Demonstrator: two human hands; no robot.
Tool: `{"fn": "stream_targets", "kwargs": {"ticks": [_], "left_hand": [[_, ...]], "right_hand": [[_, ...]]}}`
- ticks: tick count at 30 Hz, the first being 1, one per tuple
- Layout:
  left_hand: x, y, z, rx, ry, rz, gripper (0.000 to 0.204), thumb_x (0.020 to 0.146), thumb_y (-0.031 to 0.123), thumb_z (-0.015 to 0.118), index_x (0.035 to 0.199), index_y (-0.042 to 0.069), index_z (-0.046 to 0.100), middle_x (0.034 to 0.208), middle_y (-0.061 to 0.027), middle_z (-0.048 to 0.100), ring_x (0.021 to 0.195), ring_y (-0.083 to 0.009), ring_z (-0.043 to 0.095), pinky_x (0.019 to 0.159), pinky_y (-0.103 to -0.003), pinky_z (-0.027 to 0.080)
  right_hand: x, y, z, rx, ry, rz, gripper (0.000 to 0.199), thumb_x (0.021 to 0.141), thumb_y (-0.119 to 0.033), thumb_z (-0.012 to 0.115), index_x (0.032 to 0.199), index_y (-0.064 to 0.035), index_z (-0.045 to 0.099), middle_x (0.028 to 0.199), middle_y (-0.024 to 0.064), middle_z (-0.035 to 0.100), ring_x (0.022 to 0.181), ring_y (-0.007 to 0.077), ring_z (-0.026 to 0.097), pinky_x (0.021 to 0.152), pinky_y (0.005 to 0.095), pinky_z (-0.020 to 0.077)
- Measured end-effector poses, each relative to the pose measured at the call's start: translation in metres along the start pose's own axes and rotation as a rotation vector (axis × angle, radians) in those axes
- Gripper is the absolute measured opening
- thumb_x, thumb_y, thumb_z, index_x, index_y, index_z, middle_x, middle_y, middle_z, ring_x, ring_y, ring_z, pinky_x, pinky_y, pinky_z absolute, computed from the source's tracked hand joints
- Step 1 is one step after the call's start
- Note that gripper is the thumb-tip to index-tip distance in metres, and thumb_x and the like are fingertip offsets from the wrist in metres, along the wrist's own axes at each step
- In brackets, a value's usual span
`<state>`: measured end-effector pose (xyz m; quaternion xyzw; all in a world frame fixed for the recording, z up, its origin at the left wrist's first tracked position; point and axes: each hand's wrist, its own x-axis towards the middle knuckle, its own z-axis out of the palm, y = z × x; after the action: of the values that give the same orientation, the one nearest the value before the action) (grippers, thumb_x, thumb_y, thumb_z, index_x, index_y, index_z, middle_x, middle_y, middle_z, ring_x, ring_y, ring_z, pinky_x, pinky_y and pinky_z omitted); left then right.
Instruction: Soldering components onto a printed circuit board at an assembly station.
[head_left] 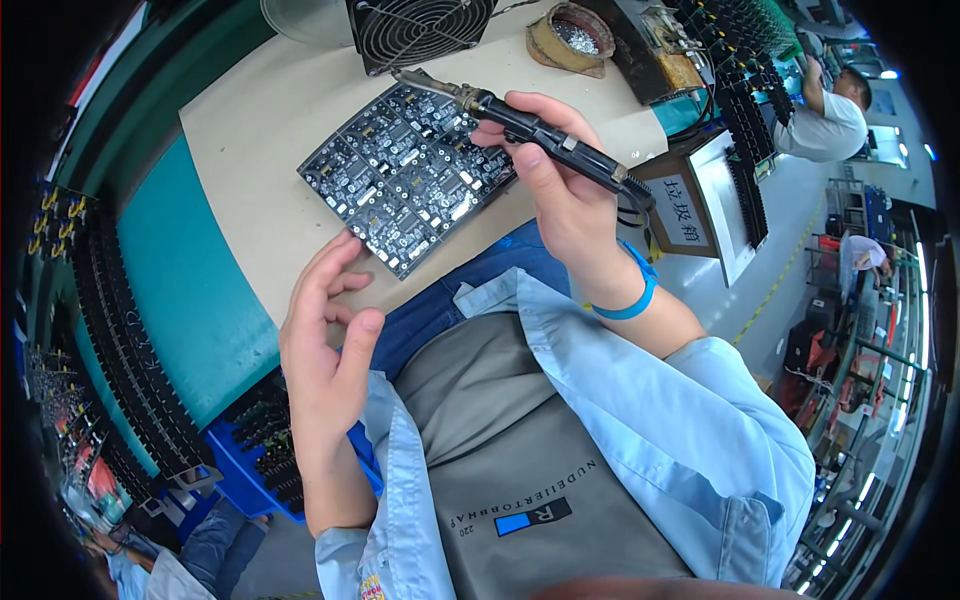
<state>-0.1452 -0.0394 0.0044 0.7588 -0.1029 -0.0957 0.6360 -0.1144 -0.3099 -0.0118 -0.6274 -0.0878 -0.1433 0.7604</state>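
**benchrat:** So the right hand (pixel 560 190) was clenched around the black soldering iron (pixel 545 135), pen-style. The tip stuck out ahead of the grip and hung over the far edge of the dark circuit board (pixel 410 175). I couldn't tell if it was touching. The board lay flat on the beige worktop (pixel 270 120), just below and left of that grip.

**solderjoe:** And the other hand?

**benchrat:** The left hand (pixel 325 330) was released, fingers loose, holding nothing, near the board's closest corner but not pinning it. That's what worried me: with nothing pressing it down, I figured a nudge from the tip could slide the board and smear a joint. Also the iron's cord trailed back behind the grip, so a snag there could've jerked the tip.

**solderjoe:** Anything crowding it?

**benchrat:** A black fan (pixel 420 30) sat just beyond the tip, with a round tip-cleaner pot (pixel 572 38) to its right. A grey box (pixel 700 200) stood right behind the grip, tight for the elbow.
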Motion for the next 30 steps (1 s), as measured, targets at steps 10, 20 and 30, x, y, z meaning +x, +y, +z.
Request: {"fn": "stream_targets", "kwargs": {"ticks": [10, 20, 30], "left_hand": [[0.006, -0.003, 0.004, 0.057, -0.010, 0.058, 0.045, 0.093, 0.018, 0.073, 0.132, -0.001, 0.064, 0.141, -0.0154, 0.062, 0.105, -0.0190, 0.067, 0.081, -0.028, 0.052], [0.006, 0.004, 0.000, 0.212, -0.038, 0.081, 0.038, 0.087, 0.013, 0.078, 0.124, 0.005, 0.071, 0.136, -0.0158, 0.067, 0.103, -0.0233, 0.072, 0.076, -0.032, 0.055], [0.027, -0.004, -0.022, 0.320, 0.111, 0.106, 0.034, 0.088, 0.007, 0.075, 0.121, 0.003, 0.071, 0.113, -0.0109, 0.075, 0.094, -0.0208, 0.071, 0.074, -0.030, 0.054]], "right_hand": [[-0.013, -0.020, -0.013, 0.033, -0.027, -0.015, 0.047, 0.102, -0.021, 0.069, 0.138, 0.0060, 0.053, 0.114, 0.0171, 0.074, 0.104, 0.0209, 0.072, 0.095, 0.0329, 0.0574], [-0.016, -0.072, 0.002, -0.587, -0.169, 0.009, 0.048, 0.079, -0.003, 0.088, 0.123, 0.0019, 0.068, 0.113, 0.0145, 0.074, 0.099, 0.0222, 0.074, 0.085, 0.0319, 0.0589], [-0.003, -0.088, 0.012, -0.821, -0.335, -0.007, 0.047, 0.073, 0.001, 0.087, 0.118, -0.0006, 0.071, 0.110, 0.0153, 0.076, 0.097, 0.0276, 0.076, 0.085, 0.0343, 0.0600]]}}
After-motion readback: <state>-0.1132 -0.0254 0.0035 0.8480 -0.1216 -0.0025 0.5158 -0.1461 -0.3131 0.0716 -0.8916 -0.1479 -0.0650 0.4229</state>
